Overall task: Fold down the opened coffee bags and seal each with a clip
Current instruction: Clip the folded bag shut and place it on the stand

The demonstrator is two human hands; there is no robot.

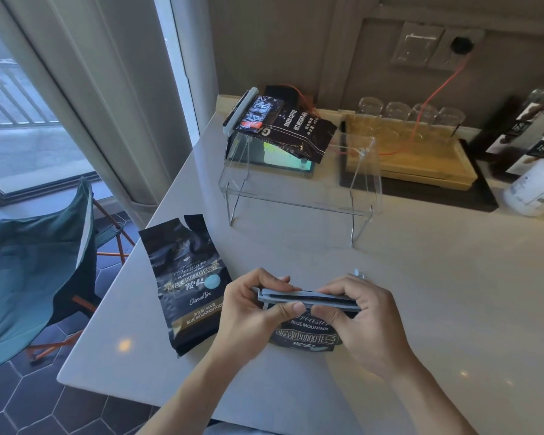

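Fingers [291, 309] of both hands pinch the grey clip [308, 299] over the folded top of a coffee bag [305, 335] near the counter's [421, 293] front edge. Squeezing evenly from hinge to latch should catch the whole fold.

- Left hand [254, 312]: bare, no ring or glove, short trimmed thumbnail.
- Right hand [357, 321]: bare, nothing worn.
- Both forearms uncovered, no sleeves or watch.

One camera, up on our head

We look forward and down, close over the white table [421, 277], with the window [29, 105] far on our left.
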